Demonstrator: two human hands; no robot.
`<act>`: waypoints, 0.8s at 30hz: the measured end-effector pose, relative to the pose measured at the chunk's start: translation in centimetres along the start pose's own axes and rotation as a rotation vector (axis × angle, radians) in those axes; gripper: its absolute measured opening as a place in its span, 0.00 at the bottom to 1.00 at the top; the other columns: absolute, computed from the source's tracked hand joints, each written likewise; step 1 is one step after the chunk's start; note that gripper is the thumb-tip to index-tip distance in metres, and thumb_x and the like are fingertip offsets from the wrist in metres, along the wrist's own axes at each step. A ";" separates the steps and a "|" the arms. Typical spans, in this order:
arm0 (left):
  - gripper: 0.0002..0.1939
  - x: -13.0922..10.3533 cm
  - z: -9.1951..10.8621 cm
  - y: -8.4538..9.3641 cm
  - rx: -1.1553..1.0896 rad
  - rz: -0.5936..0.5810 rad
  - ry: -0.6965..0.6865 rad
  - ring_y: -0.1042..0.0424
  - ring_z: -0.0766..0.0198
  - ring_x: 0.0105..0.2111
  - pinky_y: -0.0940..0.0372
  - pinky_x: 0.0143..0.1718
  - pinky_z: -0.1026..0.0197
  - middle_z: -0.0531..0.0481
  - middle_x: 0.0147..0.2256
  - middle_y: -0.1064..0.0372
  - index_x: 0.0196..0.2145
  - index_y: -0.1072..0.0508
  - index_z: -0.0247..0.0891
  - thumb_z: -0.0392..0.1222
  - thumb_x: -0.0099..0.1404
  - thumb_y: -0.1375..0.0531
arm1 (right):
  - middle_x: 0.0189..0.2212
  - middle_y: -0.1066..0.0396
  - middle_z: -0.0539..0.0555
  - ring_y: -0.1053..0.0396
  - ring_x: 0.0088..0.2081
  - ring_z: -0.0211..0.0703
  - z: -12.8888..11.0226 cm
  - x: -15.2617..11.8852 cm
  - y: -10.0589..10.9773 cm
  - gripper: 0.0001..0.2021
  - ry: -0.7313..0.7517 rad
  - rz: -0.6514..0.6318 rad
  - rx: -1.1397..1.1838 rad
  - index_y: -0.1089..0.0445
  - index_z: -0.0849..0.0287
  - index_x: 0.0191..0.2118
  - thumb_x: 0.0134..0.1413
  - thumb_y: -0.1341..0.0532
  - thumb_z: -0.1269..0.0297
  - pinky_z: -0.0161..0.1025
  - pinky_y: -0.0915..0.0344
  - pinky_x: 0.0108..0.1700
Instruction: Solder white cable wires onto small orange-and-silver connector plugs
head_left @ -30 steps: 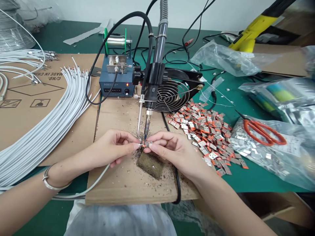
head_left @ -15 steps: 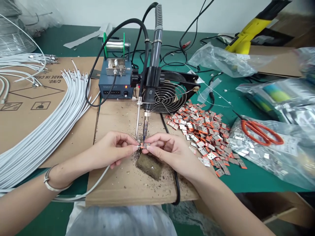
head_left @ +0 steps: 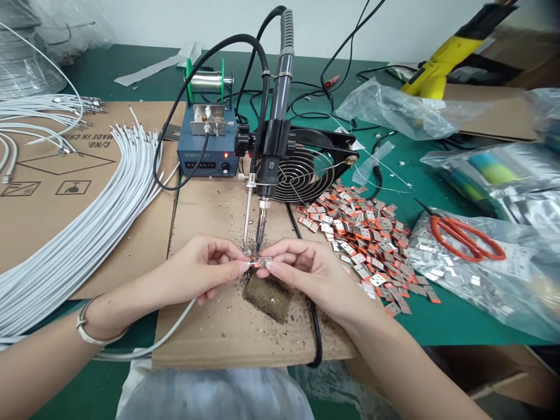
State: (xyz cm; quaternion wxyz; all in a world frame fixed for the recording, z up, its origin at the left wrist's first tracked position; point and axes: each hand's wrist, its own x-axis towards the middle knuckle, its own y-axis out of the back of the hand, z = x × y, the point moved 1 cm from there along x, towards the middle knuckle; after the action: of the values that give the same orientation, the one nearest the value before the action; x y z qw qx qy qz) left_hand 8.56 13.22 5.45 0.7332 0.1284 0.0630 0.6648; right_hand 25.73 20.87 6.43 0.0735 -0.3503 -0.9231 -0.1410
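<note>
My left hand (head_left: 214, 267) is closed in a pinch on the end of a white cable (head_left: 175, 328), which runs from under the hand down to the left. Thumb and fingers of my right hand (head_left: 301, 269) pinch a small orange and silver part (head_left: 263, 262). The cable end meets this part under the tip of a soldering iron (head_left: 261, 224), which is held upright in a stand. Whether tip and part touch is too small to tell. A brown sponge block (head_left: 268, 297) lies just below the hands on the cardboard (head_left: 205, 335).
Behind stand a blue soldering station (head_left: 205, 154), a solder spool (head_left: 206, 81) and a round fan grille (head_left: 301, 175). White cables (head_left: 87, 233) lie left. Right are a pile of orange and silver parts (head_left: 371, 239), red-handled scissors (head_left: 464, 233) and plastic bags (head_left: 490, 291).
The whole view has shifted slightly. The small part between my hands now shows more of its face, a little lower relative to the iron's tip. Both hands keep their pinch.
</note>
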 end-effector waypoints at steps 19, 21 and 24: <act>0.12 0.2 -0.2 0.0 0.019 0.011 0.005 0.45 0.75 0.12 0.47 0.08 0.76 0.60 0.15 0.47 0.35 0.30 0.33 0.45 0.60 0.43 | 0.26 0.24 0.50 0.27 0.30 0.31 0.3 0.3 -0.1 0.08 0.003 0.013 0.045 0.28 0.60 0.32 0.44 0.32 0.64 0.24 0.34 0.31; 0.11 0.1 -0.1 0.0 0.017 0.016 0.004 0.46 0.75 0.11 0.47 0.08 0.76 0.61 0.14 0.48 0.35 0.30 0.33 0.45 0.60 0.43 | 0.26 0.24 0.50 0.27 0.29 0.30 0.4 0.2 -0.1 0.08 0.005 0.006 0.054 0.28 0.60 0.32 0.44 0.32 0.64 0.22 0.34 0.31; 0.10 0.2 -0.1 0.0 0.002 0.028 0.016 0.47 0.76 0.11 0.47 0.08 0.76 0.61 0.14 0.47 0.34 0.30 0.33 0.43 0.60 0.43 | 0.26 0.24 0.50 0.27 0.30 0.29 0.3 0.2 -0.1 0.08 0.001 -0.002 0.065 0.28 0.60 0.32 0.44 0.32 0.64 0.20 0.35 0.30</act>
State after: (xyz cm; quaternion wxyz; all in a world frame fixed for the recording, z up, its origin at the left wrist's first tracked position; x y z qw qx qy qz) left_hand 8.58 13.38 5.36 0.7233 0.1245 0.0676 0.6758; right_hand 25.51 21.03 6.13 0.0852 -0.3468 -0.9274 -0.1114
